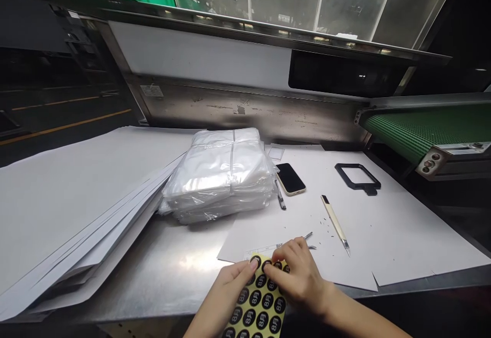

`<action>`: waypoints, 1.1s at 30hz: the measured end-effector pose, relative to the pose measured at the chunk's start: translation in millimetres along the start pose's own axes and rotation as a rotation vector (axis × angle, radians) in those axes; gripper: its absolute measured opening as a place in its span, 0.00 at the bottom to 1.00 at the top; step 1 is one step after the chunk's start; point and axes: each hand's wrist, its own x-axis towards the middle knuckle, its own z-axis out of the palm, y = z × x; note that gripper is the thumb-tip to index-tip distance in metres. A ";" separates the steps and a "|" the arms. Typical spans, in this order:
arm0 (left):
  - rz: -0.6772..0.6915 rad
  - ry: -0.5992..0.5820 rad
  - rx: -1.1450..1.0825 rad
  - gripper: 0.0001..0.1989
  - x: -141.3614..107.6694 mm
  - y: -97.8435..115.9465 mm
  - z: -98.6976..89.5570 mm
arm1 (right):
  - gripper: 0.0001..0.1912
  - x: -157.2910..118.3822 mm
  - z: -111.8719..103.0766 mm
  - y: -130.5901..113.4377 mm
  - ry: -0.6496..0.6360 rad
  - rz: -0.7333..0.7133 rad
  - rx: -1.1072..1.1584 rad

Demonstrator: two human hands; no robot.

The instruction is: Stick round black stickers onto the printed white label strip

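Observation:
A yellow sticker sheet with rows of round black labels hangs between both hands at the bottom middle. My left hand grips its upper left edge, with the thumb on the front near a top label. At the top right of the sheet, my right hand is closed, thumb and fingers pinching at the top row of labels. Just behind the hands lie a printed slip and the tip of a metal tool, partly covered by my right hand.
A tied stack of clear plastic bags sits behind the hands, beside large white sheets on the left. Rightward lie a phone, a pen, a craft knife and a black frame. A green conveyor stands far right.

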 end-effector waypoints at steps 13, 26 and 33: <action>-0.004 -0.004 0.039 0.14 -1.9 3.9 1.5 | 0.06 4.0 1.1 3.7 -0.018 -0.022 -0.024; 0.370 -0.004 0.778 0.14 -3.1 -22.1 -5.3 | 0.05 2.0 -24.5 1.8 -0.048 0.754 0.805; 0.909 0.064 1.664 0.09 7.0 -56.4 7.5 | 0.03 0.6 -17.4 11.9 -0.460 0.761 0.753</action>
